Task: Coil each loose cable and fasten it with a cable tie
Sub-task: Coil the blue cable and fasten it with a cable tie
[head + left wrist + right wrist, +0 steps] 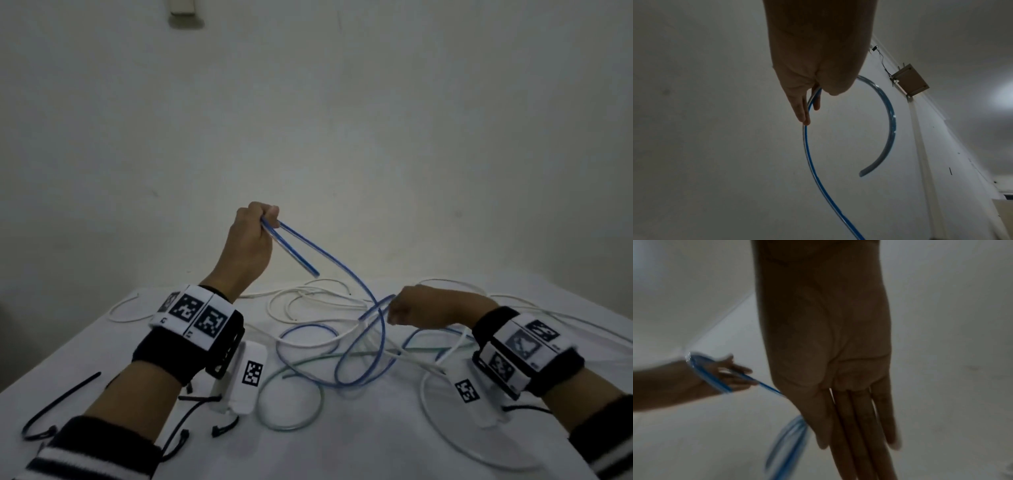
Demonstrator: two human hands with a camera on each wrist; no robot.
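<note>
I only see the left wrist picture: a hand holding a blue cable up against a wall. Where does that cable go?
Observer: From the left hand the blue cable drops to a white table and loops there.
Operator: And the other hand?
Observer: The right hand is low beside those loops, fingers straight.
Operator: Anything else there?
Observer: White cables, a greenish cable and black cable ties.
</note>
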